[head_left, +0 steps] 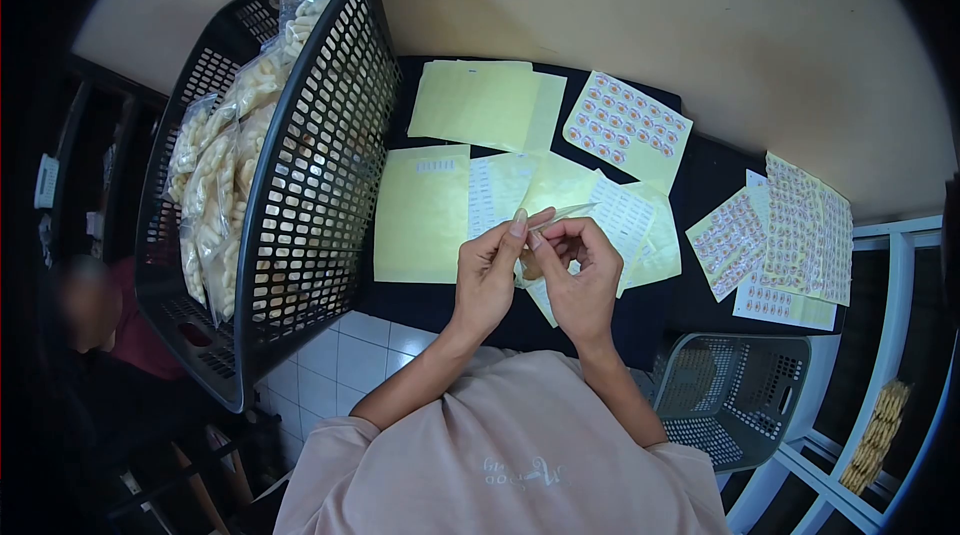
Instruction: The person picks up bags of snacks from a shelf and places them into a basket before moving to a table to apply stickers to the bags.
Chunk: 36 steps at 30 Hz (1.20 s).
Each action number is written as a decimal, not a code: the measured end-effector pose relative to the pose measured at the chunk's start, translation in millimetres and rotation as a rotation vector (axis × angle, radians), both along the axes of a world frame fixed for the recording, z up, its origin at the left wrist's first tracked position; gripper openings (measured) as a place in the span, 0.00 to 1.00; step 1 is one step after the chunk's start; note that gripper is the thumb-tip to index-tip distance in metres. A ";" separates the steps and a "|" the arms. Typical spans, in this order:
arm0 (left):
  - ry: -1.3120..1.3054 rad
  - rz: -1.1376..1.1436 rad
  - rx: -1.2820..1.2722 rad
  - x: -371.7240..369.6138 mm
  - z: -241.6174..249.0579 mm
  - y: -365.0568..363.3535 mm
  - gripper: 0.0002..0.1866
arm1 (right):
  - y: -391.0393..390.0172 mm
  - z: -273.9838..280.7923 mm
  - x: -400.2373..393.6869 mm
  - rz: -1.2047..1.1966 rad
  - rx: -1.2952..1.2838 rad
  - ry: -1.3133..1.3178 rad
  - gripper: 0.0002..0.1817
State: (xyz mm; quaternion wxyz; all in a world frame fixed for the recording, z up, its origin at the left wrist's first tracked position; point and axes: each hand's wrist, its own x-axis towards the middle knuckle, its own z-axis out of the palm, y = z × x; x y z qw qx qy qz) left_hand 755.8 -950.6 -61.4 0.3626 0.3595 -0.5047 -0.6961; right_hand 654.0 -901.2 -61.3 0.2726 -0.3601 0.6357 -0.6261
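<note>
Both hands meet above the front of the dark table, with fingertips pinched together. My left hand [493,267] and my right hand [580,280] grip a thin, pale strip [570,211], seen nearly edge-on, that sticks out to the right. Whether it is paper or plastic is hard to tell. Beneath the right fingers something small and brownish shows in part. Under and behind the hands lie yellow sheets [422,220] and white label sheets [625,215], some with small print.
A big dark basket [310,150] at the left holds bags of pale pieces [220,175]. Sheets of round stickers [625,122] lie at the back, more stickers [805,225] at the right. A grey basket [730,395] stands lower right. Another person [140,325] is at far left.
</note>
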 end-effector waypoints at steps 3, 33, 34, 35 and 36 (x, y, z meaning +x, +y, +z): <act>0.009 0.011 0.012 -0.3 -1.9 0.6 0.22 | 1.0 -0.6 -1.0 0.019 -0.016 -0.063 0.07; 0.074 -0.098 -0.081 10.0 -9.7 -0.5 0.22 | 12.1 5.1 -15.2 0.171 0.041 -0.248 0.06; 0.067 -0.112 -0.055 12.4 -10.1 -0.5 0.22 | 12.9 5.1 -14.1 0.170 0.040 -0.257 0.06; 0.059 -0.126 -0.029 13.9 -10.5 0.0 0.22 | 14.0 5.8 -13.0 0.170 0.037 -0.253 0.06; 0.063 -0.125 -0.032 14.2 -11.1 1.1 0.22 | 15.2 6.5 -11.5 0.158 0.041 -0.254 0.06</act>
